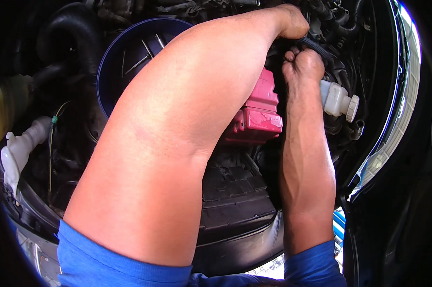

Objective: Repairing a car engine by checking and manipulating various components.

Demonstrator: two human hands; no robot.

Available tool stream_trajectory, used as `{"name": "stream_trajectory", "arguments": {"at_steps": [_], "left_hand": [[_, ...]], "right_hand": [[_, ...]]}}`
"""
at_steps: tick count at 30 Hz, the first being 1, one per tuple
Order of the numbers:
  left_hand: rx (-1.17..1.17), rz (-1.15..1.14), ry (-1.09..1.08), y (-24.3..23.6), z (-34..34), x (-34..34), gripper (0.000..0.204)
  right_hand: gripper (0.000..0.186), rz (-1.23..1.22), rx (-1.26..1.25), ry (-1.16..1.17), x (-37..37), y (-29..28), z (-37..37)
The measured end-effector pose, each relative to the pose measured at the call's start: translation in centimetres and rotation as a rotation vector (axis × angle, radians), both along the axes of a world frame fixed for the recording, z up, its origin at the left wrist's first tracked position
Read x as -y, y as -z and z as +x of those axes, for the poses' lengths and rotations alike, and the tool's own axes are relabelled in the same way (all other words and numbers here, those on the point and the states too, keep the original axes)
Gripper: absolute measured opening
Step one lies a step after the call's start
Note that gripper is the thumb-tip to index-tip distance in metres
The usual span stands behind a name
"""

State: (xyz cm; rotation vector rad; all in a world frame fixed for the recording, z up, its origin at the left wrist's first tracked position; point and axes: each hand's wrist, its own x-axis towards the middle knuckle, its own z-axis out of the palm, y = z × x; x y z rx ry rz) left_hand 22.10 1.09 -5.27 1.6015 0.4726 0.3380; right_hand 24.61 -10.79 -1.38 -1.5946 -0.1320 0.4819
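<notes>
Both my arms reach deep into a car's engine bay. My left hand (294, 22) is at the far right of the bay, bent at the wrist, with its fingers hidden from view. Just nearer to me, my right hand (305, 64) is closed, its fingers curled under and away. What it grips, if anything, is out of sight. A black braided hose (313, 46) runs between the two hands, close to both. Beside my right wrist sits a white plastic reservoir (335, 98) with a ribbed cap. A red plastic cover (261, 117) lies between my forearms.
A blue round tray (102, 67) holding several metal tools is partly behind my left arm. Nearer me is a black battery-like box (235, 203). At left stand a white filler neck (22, 150) and a thick black hose (72, 21). The headlamp edge (393, 124) curves along the right.
</notes>
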Motion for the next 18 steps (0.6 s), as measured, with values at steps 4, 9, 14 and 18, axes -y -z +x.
{"name": "stream_trajectory", "arguments": {"at_steps": [4, 9, 14, 18], "left_hand": [[0.049, 0.056, 0.022, -0.8, -0.5, 0.1, 0.038], [-0.048, 0.012, 0.017, -2.9, -1.2, 0.8, 0.039], [-0.038, -0.026, -0.004, -1.3, -1.5, 0.3, 0.042], [-0.024, -0.088, -0.048, -0.7, -1.5, 0.2, 0.044]], "right_hand": [[0.019, 0.044, -0.048, 0.064, -0.1, 0.0, 0.9], [0.017, 0.055, -0.087, 0.146, 0.2, 0.1, 1.3], [0.014, 0.084, -0.146, 0.111, 0.0, 0.2, 0.3], [0.012, 0.068, -0.150, 0.068, -0.4, 0.5, 0.1]]}}
